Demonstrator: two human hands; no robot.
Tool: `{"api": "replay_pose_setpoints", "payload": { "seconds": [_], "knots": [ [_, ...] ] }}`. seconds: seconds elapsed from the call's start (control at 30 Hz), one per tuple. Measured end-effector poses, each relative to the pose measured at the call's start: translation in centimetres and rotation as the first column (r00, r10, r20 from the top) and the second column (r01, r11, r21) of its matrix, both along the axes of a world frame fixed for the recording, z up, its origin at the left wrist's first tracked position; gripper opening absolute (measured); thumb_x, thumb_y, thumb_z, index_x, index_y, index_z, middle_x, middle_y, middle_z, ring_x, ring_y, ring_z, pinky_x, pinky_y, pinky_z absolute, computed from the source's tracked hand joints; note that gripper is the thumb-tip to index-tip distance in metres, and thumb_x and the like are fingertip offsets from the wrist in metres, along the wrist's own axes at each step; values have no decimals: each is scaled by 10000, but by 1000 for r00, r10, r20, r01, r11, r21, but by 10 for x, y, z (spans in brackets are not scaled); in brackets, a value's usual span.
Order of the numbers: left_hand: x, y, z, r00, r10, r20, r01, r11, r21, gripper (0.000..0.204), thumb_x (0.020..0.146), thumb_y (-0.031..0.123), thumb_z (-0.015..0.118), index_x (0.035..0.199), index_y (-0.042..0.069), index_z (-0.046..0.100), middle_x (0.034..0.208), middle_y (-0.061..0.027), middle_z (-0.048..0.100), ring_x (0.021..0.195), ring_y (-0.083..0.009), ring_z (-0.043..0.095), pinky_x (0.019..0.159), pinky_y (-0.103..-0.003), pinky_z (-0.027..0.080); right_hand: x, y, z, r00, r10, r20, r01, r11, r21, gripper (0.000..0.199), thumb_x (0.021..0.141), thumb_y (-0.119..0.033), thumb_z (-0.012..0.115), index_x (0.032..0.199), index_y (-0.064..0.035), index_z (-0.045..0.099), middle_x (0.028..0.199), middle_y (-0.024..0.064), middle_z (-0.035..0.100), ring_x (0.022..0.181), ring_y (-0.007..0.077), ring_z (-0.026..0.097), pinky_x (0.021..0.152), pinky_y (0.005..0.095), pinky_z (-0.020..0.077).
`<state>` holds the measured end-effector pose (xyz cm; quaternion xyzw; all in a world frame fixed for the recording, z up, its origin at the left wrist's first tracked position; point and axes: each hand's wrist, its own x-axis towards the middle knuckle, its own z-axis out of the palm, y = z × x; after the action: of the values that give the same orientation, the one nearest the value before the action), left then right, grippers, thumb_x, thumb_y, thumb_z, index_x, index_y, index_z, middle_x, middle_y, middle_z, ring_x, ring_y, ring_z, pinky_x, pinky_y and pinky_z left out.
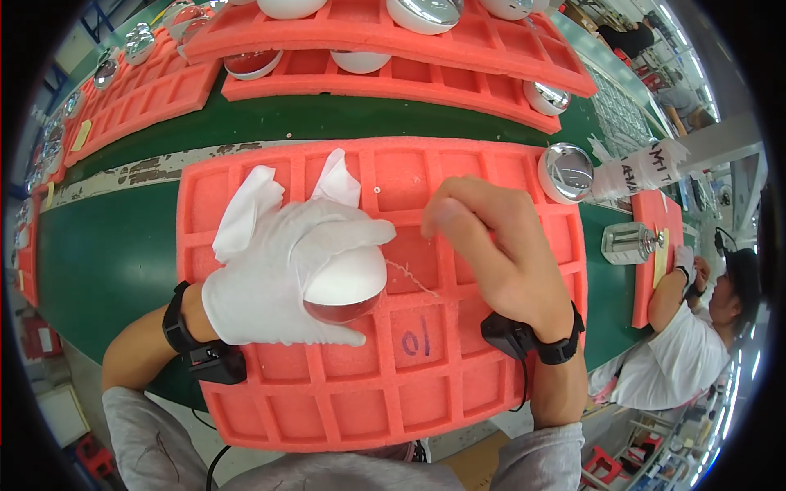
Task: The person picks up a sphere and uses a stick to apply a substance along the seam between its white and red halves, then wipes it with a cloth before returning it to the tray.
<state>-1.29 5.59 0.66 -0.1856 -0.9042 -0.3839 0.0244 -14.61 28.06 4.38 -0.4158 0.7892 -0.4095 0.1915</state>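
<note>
Gloved in white, the left hand (282, 274) cups a round dome-shaped part (344, 286), white on top with a shiny rim, over the coral foam tray (393, 393). Beside it, the bare right hand (499, 254) is curled shut, pinching a thin thread (412, 277). Nearly all the tray's cells look unfilled; one chrome dome (565, 172) sits at its far corner. More loaded trays (393, 82) lie across the green bench (106, 254), and another person (696, 327) works to the right.

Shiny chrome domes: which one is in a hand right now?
The shiny chrome dome with the white inside, gripped in the white-gloved left hand over the front coral foam grid tray. The others sit untouched on trays farther back.
</note>
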Motion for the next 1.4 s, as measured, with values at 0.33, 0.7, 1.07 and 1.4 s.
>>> {"api": "replay_pose_setpoints", "payload": {
  "seconds": [0.33,0.7,1.07,1.4],
  "knots": [
    [-2,-1,5,1000,-13,-25,13,1000,-17,768,622,295,919,1292,136,579,1260,-68,587,1163,-290,561,1013,-422,408,7,-10,-16,994,-52,-97,29,975,-219,309,949,47,464,1229,14,591,876,92,668,680,144,548,638,259,434],
    [-1,10,3,987,105,125,-121,985,120,569,675,286,870,1157,121,617,1178,-56,624,1111,-242,582,1118,-452,210,15,-27,11,321,198,926,708,599,-374,304,1032,-115,369,1255,56,485,935,194,712,512,174,588,483,240,466],
    [-5,2,-4,998,-10,59,-8,958,287,309,925,244,624,1176,68,584,1159,-114,604,1071,-271,569,1008,-428,365,20,-16,-16,754,196,627,169,865,-473,335,1074,-230,414,985,52,571,776,194,682,513,220,648,493,287,526],
    [-5,1,1,988,-12,154,-37,951,307,299,1039,222,387,1181,32,571,1174,-132,582,1050,-269,568,961,-385,407,31,-23,-31,855,333,398,-91,851,-517,156,1017,-43,529,925,64,596,740,117,644,558,160,638,513,252,506]
  ]
}}
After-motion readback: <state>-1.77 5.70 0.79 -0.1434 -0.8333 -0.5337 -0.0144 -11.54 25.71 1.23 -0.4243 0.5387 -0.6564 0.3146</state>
